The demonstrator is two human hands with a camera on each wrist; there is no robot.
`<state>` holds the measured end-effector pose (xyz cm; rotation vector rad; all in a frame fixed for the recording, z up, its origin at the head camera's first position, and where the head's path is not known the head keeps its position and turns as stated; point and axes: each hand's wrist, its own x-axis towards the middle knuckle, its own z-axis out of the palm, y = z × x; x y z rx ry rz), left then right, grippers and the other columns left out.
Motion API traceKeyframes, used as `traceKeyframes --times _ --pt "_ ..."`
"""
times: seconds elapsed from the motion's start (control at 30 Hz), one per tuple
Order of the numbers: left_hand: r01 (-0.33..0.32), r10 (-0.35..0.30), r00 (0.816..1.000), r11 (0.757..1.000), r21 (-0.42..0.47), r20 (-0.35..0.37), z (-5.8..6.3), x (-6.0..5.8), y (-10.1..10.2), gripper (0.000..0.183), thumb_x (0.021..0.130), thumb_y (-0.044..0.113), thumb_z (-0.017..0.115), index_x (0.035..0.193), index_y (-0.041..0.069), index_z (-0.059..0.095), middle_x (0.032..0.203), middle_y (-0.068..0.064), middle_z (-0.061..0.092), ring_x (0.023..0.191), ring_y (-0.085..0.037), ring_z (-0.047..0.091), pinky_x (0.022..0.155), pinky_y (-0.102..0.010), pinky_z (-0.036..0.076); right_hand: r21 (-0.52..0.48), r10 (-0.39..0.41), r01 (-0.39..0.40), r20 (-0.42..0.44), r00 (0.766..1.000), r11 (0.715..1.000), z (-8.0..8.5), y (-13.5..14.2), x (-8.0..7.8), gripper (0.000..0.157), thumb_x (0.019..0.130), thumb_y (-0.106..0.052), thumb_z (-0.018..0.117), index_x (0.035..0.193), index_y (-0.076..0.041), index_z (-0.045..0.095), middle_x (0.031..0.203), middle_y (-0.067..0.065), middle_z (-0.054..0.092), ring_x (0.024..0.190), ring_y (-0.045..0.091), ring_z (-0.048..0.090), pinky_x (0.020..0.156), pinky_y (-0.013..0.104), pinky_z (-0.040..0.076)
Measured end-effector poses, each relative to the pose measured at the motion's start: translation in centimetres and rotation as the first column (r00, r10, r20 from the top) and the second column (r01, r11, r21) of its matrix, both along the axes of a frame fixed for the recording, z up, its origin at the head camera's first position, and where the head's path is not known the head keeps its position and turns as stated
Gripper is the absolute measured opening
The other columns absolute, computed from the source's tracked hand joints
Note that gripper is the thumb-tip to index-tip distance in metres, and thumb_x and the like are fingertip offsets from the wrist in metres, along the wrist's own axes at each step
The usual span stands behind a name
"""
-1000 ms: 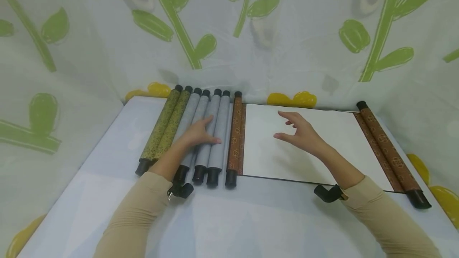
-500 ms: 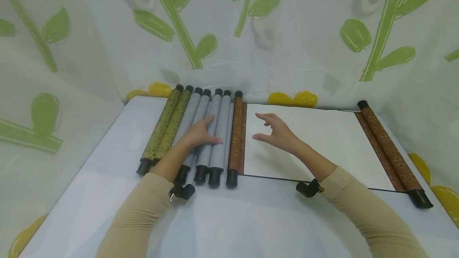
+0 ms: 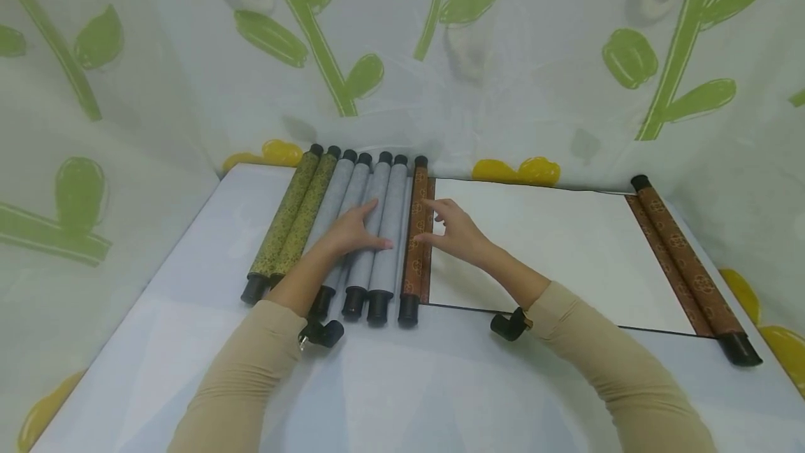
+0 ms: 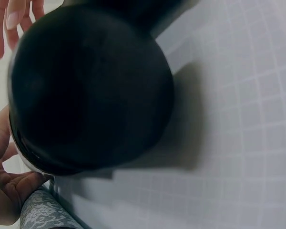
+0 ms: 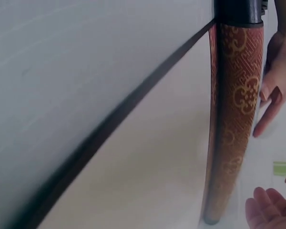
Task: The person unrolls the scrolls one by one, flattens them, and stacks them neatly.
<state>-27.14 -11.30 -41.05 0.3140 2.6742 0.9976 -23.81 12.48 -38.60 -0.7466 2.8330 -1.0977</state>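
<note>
My left hand [image 3: 349,229] lies over the grey rolled scrolls [image 3: 385,250], thumb and forefinger spread apart. In the left wrist view a black rounded end [image 4: 90,90] hides much of that hand; a grey floral roll [image 4: 40,210] shows beneath its fingers. My right hand [image 3: 462,233] reaches in from the right, thumb and fingers apart, tips overlapping the brown patterned roller [image 3: 411,264] of an unrolled scroll. Its white sheet [image 3: 541,250] lies flat under the right forearm. In the right wrist view, right fingertips [image 5: 271,207] show beside the brown roller [image 5: 238,95].
Two olive-green rolled scrolls [image 3: 286,219] lie left of the grey ones. The sheet's other brown roller [image 3: 682,250] lies near the right edge of the white table [image 3: 415,390]. A leaf-patterned curtain [image 3: 503,103] stands behind.
My right hand has moved left across the white sheet to the left brown roller, fingers still apart. My left hand has stayed over the grey scrolls.
</note>
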Motion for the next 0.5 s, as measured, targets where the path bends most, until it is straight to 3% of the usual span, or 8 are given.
traceKeyframes --times 0.23,0.5 --pt "0.014 -0.014 1.0 1.0 -0.002 0.005 0.0 -0.1 0.0 0.109 0.069 0.044 0.082 0.152 0.013 0.019 0.153 -0.018 0.025 0.14 -0.037 0.025 0.11 -0.053 0.026 0.027 -0.004 0.004 -0.014 1.0 1.0 -0.3 -1.8 -0.6 0.068 0.086 -0.025 0.07 0.141 0.001 0.04 0.135 0.023 0.045 0.115 0.035 0.051 0.093 0.045 0.047" --pt "0.026 -0.026 0.999 1.0 -0.017 -0.022 0.1 -0.2 -0.2 0.108 0.069 0.042 0.082 0.151 0.011 0.02 0.153 -0.019 0.026 0.139 -0.037 0.026 0.11 -0.05 0.026 0.063 -0.013 0.01 0.056 0.998 0.998 -0.3 -4.3 -1.7 0.068 0.087 -0.028 0.069 0.143 -0.003 0.039 0.139 0.023 0.041 0.119 0.033 0.05 0.097 0.043 0.045"
